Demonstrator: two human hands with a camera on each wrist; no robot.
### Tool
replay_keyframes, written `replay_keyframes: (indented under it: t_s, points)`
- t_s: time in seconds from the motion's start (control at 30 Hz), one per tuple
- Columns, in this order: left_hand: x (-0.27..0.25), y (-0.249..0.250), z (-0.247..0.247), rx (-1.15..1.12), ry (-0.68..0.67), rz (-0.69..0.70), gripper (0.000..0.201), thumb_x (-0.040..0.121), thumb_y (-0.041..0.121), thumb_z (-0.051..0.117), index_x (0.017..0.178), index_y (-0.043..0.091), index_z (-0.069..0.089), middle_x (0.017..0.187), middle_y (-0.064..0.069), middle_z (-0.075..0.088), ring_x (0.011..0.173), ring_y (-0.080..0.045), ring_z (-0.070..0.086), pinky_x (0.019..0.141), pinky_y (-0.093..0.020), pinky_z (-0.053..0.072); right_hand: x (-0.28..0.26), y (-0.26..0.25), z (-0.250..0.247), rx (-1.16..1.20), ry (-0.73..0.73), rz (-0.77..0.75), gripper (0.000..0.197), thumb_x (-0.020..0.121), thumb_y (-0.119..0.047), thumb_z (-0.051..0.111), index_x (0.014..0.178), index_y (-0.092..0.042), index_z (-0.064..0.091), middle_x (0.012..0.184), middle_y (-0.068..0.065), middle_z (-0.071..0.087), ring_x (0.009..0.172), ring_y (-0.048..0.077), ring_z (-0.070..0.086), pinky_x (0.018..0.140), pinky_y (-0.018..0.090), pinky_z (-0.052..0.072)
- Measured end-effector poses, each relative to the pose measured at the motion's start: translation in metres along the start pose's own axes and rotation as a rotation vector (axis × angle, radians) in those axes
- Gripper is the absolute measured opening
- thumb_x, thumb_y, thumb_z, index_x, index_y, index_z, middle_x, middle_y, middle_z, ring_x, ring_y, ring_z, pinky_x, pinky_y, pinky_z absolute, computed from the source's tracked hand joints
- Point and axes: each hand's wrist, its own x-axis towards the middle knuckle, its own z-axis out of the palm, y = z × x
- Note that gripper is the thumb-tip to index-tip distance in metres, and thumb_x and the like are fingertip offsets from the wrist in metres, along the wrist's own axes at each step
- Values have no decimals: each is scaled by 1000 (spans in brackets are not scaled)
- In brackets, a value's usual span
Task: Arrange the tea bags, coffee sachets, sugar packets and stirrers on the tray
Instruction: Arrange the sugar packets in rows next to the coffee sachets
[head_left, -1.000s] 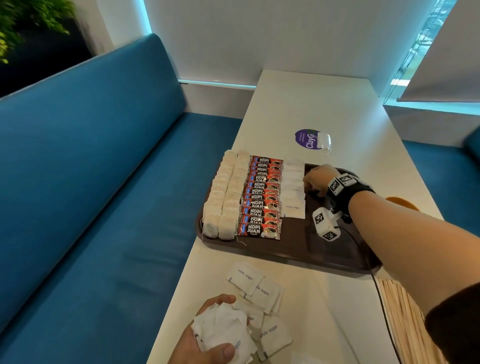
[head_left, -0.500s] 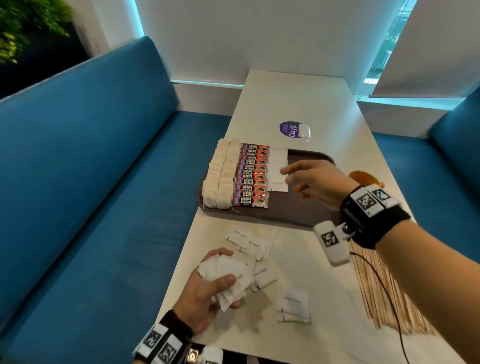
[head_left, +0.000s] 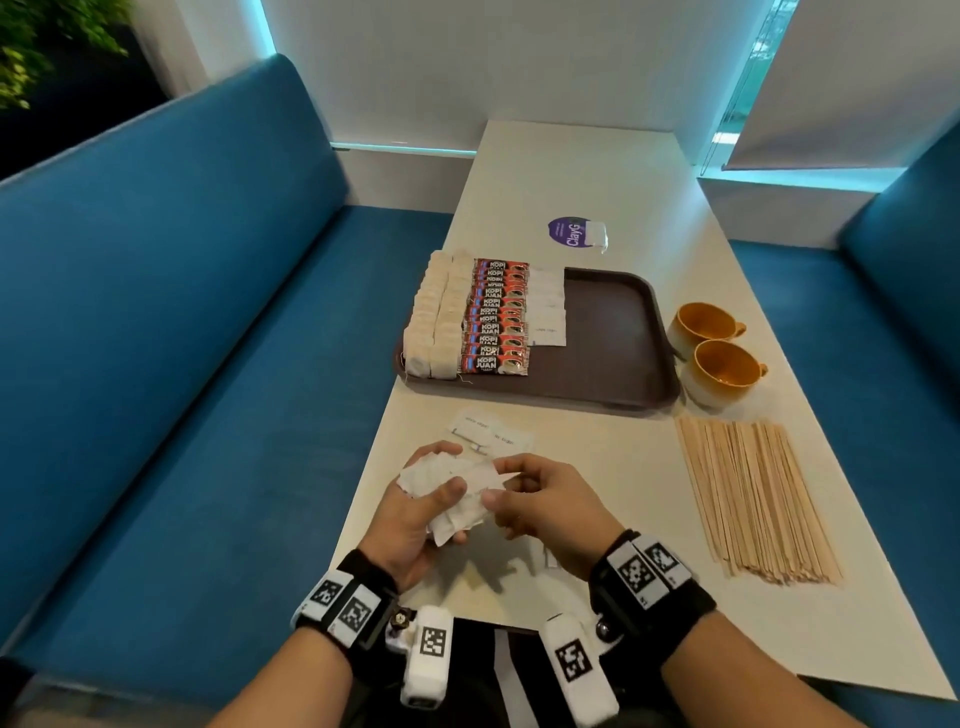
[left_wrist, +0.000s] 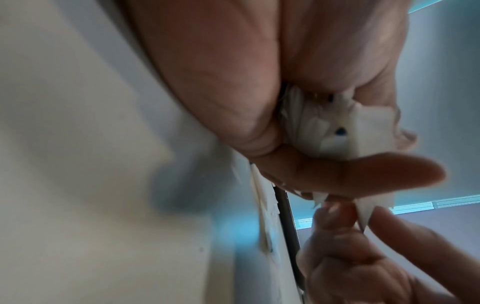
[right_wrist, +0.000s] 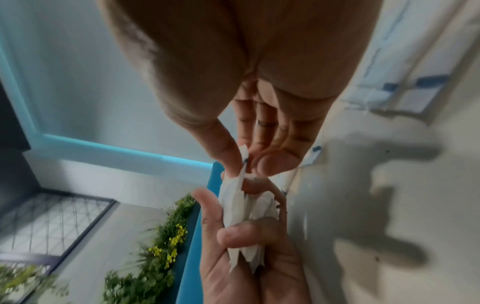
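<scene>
Low in the frame's centre, the right hand pinches one sugar packet from the left hand's clutched bundle, the tray lying straight above.

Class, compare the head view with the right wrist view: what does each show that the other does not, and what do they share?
Only the head view shows the tray with its rows of tea bags, coffee sachets and sugar packets, the two cups and the stirrers. Only the right wrist view shows yellow-flowered plants. Both show the left hand holding a bunch of packets and the right hand pinching one.
</scene>
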Motion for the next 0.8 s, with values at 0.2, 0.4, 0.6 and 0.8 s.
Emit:
replay_keyframes:
  t_s: [0.2,0.4,0.6,0.8]
  points:
    - [1,0,2,7,50,-12,43,81,19,77,120,20,58,116,-19,65,82,-28,67,47,-31,54,-1,-3,-11,166,171,-35,16,87,7,72,102,7,68,77,15,64,59,21,58,57,29,54]
    - [0,-1,4,-14,10,-18,47,84,11,67,129,16,54,119,-22,67,98,-40,69,70,-46,62,-2,-21,-19,-352,472,-345,5,89,-25,76,87,-23,71,77,-5,71,65,7,60,63,24,54]
    - [-1,-4,4,55,24,0,56,83,3,70,136,9,52,125,-28,64,108,-43,66,84,-49,59,-8,1,21,-581,295,-435,6,87,-23,77,89,-29,74,82,-11,67,71,6,62,71,27,56]
    - [-4,-1,5,12,20,-22,45,93,14,64,136,12,54,130,-32,62,115,-47,63,96,-53,54,-9,4,22,-608,191,-359,17,91,-25,70,106,-25,78,93,-11,66,80,-1,60,79,13,47]
